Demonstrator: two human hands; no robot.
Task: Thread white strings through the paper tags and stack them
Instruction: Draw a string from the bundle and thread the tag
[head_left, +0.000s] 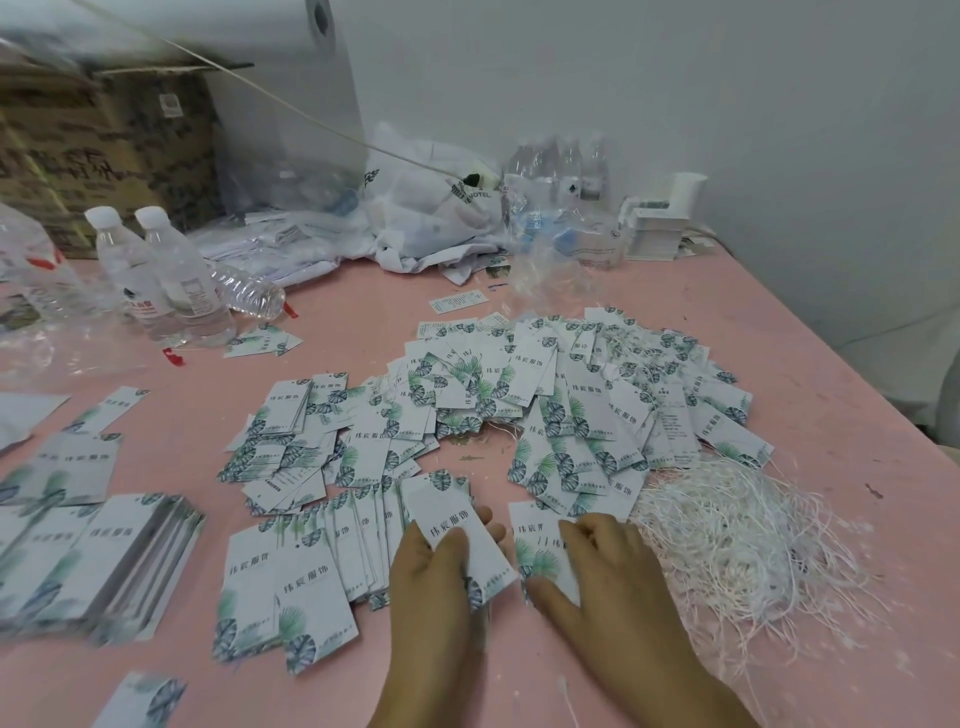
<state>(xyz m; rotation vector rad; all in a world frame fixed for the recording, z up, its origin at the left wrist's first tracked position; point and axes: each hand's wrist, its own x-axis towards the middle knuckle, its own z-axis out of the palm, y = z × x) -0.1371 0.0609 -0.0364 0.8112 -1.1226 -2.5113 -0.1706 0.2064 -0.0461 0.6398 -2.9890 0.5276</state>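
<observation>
**Tags gathered for stringing at a crowded work table**

A person works over a pink table (779, 364) strewn with leaf-printed paper tags (519, 395), which lie in a loose arc across the middle, apparently spread out so each can be picked singly. The left hand (441, 566) grips a tag (457, 535) near the front edge, thumb on its printed face and fingertips showing past its right side, the wrist reaching forward from the near edge. The right hand (602, 561) rests palm down, fingers bent, on another tag (535, 551) just to the right; whether it pinches that tag or only presses it flat cannot be told.

A tangled heap of white strings (737, 535) lies to the right of that hand, seemingly within easy reach for threading. Squared-up stacks of tags (119, 561) sit near left, likely finished or sorted work, with a fanned row (363, 535) just beside the left hand.

At the far side stand water bottles (156, 275), a cardboard box (104, 150) and crumpled plastic bags (426, 208). No string is visible in either hand, so threading of the held tag appears not yet begun.
</observation>
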